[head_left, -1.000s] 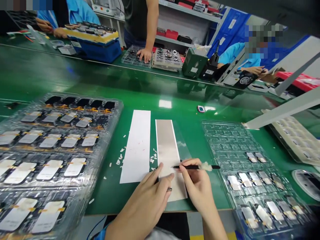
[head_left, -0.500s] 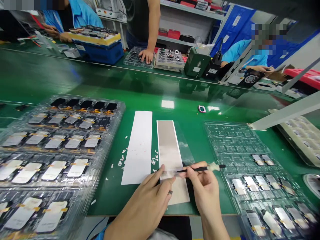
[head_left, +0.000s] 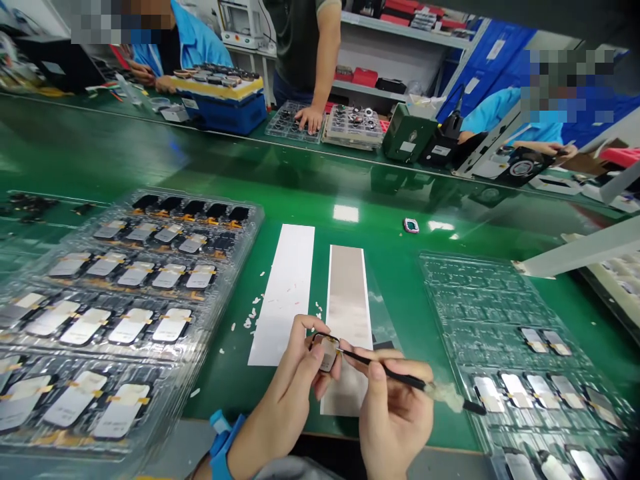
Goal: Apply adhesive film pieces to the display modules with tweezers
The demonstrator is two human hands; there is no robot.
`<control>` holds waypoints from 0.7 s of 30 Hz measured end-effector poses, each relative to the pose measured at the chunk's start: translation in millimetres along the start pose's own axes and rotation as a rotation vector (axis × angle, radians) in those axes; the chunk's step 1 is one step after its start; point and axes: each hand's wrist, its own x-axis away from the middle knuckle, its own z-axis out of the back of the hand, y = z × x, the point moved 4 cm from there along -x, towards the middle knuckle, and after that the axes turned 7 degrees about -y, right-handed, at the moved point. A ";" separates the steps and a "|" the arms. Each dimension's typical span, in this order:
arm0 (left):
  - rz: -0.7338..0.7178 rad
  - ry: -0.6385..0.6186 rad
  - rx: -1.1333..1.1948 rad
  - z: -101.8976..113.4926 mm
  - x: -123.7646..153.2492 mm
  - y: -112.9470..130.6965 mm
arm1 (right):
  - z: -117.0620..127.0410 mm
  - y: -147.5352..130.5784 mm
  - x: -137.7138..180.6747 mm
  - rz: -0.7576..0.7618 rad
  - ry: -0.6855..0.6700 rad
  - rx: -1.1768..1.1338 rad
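Between the fingers of both hands, a small rectangular module [head_left: 326,352] with a dark rim and a silvery face is held up clear of the table. The left hand [head_left: 287,393] pinches it, its fingers [head_left: 316,353] closed narrowly on the module's edges. The right hand [head_left: 395,413] grips a slim black pick [head_left: 395,369] close together like a pen, and the pick's tip meets the module's right edge. A tuft of white fibre [head_left: 447,397] clings to the shaft beyond the right fingers [head_left: 377,372].

Directly below the fingers lies a silver-grey strip [head_left: 347,293] on the green table [head_left: 435,427]. Further left of the fingers are a white paper strip [head_left: 283,293] and loose white flecks [head_left: 255,319]. A blister tray of similar parts [head_left: 130,327] sits well left of the fingers, and a part-filled clear tray [head_left: 515,387] sits to the right.

The hard tip could skid off the rim under too much pressure and scratch the silvery face. A loose pinch could let the module twist or drop onto the strip. Fibres from the tuft or nearby flecks could also stick to the module and contaminate it.
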 end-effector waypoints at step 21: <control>0.001 -0.016 0.042 -0.1 1.5 -2.1 | 2.6 3.1 3.4 -0.030 0.032 0.089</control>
